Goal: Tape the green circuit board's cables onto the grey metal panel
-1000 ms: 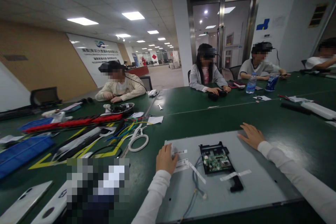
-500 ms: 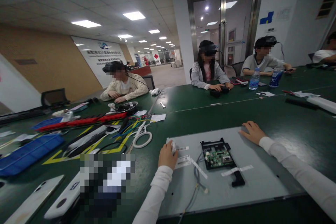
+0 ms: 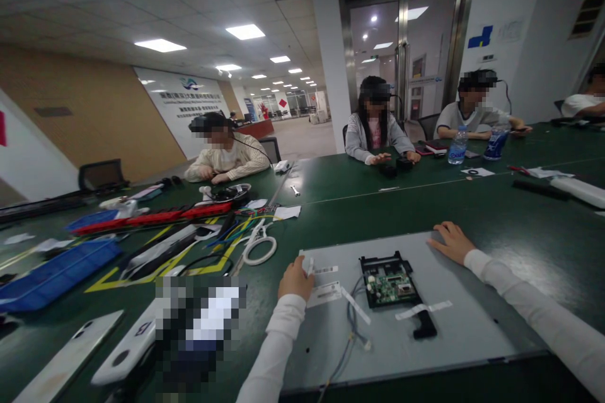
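A flat grey panel [image 3: 401, 359] lies on the green table in front of me. A black frame with a green circuit board [image 3: 394, 286] sits on it, with a strip of white tape [image 3: 424, 310] across the frame's lower arm. Grey-blue cables [image 3: 350, 318] with a pale connector run down the panel's left part, beside paper labels [image 3: 326, 293]. At the panel's left edge, my left hand [image 3: 295, 278] is closed with curled fingers, and a small whitish piece [image 3: 311, 266] shows at the fingertips. My right hand [image 3: 451, 242] rests with spread fingers on the far right corner.
On the left lie a blue tray [image 3: 61, 274], a red strip [image 3: 155, 217], a white ring [image 3: 259, 250], cables and white casings [image 3: 125, 352]. Several people sit across the table. A water bottle [image 3: 457, 146] and a blue cup [image 3: 495, 142] stand near them.
The panel has shifted slightly left and nearer along with both hands. My left hand has moved a little left along the panel's edge. Across the table, one person's hand has lifted slightly.
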